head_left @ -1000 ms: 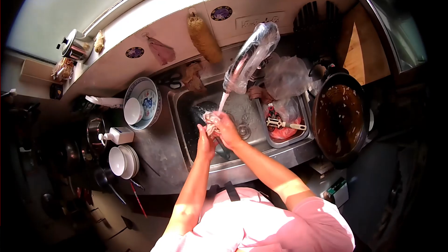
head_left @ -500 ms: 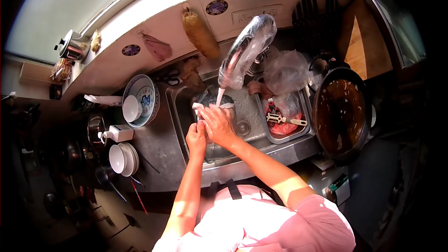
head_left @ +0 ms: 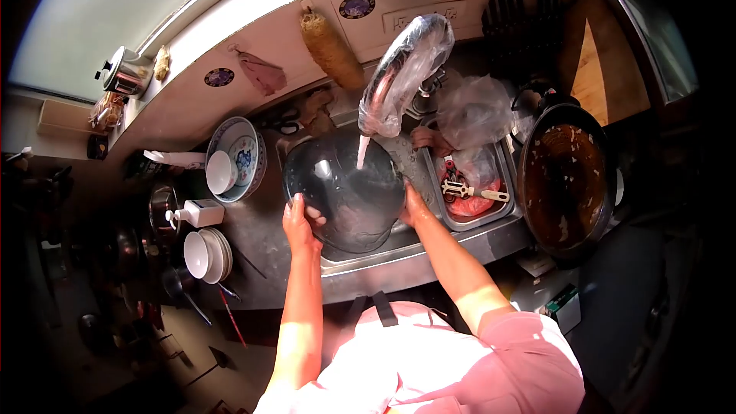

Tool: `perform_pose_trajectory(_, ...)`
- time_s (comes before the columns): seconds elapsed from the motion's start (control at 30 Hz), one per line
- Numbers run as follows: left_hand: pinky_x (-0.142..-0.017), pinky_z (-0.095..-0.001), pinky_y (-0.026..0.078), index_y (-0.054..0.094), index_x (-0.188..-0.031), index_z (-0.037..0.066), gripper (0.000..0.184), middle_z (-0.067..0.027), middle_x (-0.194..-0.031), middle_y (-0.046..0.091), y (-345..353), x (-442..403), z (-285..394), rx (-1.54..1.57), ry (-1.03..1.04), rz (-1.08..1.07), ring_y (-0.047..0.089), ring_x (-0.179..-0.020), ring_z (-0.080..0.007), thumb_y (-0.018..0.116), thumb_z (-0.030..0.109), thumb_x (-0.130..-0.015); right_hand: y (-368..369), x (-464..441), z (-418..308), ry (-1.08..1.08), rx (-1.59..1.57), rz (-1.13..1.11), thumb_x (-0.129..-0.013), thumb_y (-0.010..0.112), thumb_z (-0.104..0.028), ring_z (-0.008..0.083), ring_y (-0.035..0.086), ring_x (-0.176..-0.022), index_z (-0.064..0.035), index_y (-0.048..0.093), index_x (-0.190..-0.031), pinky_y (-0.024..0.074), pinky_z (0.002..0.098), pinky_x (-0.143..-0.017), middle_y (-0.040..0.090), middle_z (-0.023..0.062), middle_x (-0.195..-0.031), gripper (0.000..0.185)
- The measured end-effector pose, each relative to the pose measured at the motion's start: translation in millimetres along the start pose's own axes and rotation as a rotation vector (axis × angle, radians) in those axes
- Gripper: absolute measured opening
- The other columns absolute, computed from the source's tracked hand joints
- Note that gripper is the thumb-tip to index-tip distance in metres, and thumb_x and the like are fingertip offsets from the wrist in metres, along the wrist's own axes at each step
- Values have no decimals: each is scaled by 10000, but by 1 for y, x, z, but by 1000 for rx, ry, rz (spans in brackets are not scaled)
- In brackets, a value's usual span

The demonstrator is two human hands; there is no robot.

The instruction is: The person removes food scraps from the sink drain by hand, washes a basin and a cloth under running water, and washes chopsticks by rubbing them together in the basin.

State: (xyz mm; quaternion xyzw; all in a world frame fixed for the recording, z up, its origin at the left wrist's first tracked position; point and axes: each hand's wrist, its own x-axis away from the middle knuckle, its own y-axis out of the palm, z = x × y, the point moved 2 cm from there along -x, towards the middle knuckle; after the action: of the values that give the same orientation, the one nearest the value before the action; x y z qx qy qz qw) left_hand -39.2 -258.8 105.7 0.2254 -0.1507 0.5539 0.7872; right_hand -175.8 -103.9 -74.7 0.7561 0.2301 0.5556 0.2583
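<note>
A large, round, dark see-through bowl (head_left: 345,192) is held over the sink (head_left: 337,266), under a stream of water. My left hand (head_left: 300,218) grips its left rim, thumb on top and fingers partly hidden underneath. At the right rim is my right hand (head_left: 414,205), its fingers mostly hidden by the bowl. Water runs onto the bowl from the tap (head_left: 402,77), which is wrapped in clear plastic.
To the right, a metal tray (head_left: 468,224) holds a peeler (head_left: 475,193) and plastic bags. Beyond it stands a wok (head_left: 567,184) of brown liquid. On the left are a patterned bowl (head_left: 249,161), stacked white bowls (head_left: 207,255) and a pump bottle (head_left: 199,214).
My hands were together under the tap with a white cloth. They have moved apart to the two sides of the bowl, which now shows broadly under the water. The cloth is out of sight.
</note>
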Motion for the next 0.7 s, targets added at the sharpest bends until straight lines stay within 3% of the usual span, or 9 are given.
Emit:
perform_pose_trajectory(0.07,-393,-223,410,468,-773,112,153,5,-534,449,-4,-12,-10,138,-19,84,451,-435,-101,522,227,-857,9,15,19,-165,18,102,-904,307,-452,240,368,-1188,-22,325,-1286,268,347,-1003,385,116,-1299,576)
perform_pose_trajectory(0.2,-409,-243,389,428,-848,112,160,-28,-564,478,14,-2,-35,173,-5,189,468,-455,-128,456,264,-889,27,39,19,-792,743,376,-905,374,-346,318,272,-1237,40,227,-1296,222,355,-1013,279,233,-1325,569)
perform_pose_trajectory(0.33,-409,-263,403,413,-925,73,194,-89,-616,553,33,1,-52,108,-3,220,525,-449,-173,411,265,-904,78,88,44,-1175,1329,340,-840,498,-234,480,169,-1219,-10,273,-1287,188,525,-988,211,247,-1338,548)
perform_pose_trajectory(0.4,-492,-284,457,427,-978,36,226,-104,-742,587,35,5,-55,46,79,170,572,-562,-182,406,248,-906,107,112,42,-1225,1483,154,-816,521,-231,495,143,-1222,-61,337,-1268,171,560,-979,208,234,-1344,516)
perform_pose_trajectory(0.47,-737,-300,474,414,-1135,-8,318,-97,-991,553,17,-6,-68,62,138,101,574,-845,-193,382,217,-912,119,114,42,-1254,1466,130,-799,540,-223,465,141,-1240,-127,381,-1252,178,565,-970,220,165,-1361,490)
perform_pose_trajectory(0.53,-641,-288,487,437,-1100,8,281,-83,-937,571,15,-2,-64,149,130,2,586,-752,-168,372,212,-918,124,111,32,-1204,1553,127,-798,543,-224,424,159,-1251,-139,382,-1253,196,561,-953,222,133,-1367,491)
perform_pose_trajectory(0.63,-415,-220,392,446,-892,50,191,-59,-605,565,19,21,-34,18,110,20,505,-457,-109,399,234,-917,145,105,1,-1374,1524,348,-796,537,-204,366,297,-1197,-144,435,-1207,262,556,-896,369,124,-1281,428)
perform_pose_trajectory(0.67,-406,-214,377,436,-857,55,186,-59,-575,556,13,21,-29,-22,141,37,489,-435,-108,414,231,-913,147,96,-15,-1343,1454,309,-814,504,-199,330,363,-1160,-115,464,-1175,285,481,-922,438,130,-1223,373)
perform_pose_trajectory(0.7,-394,-216,359,423,-848,60,173,-68,-588,564,7,23,-22,-83,217,-19,470,-428,-106,441,222,-904,141,75,-32,-1070,1472,69,-832,480,-209,324,371,-1155,-80,458,-1178,282,438,-939,437,149,-1218,370)
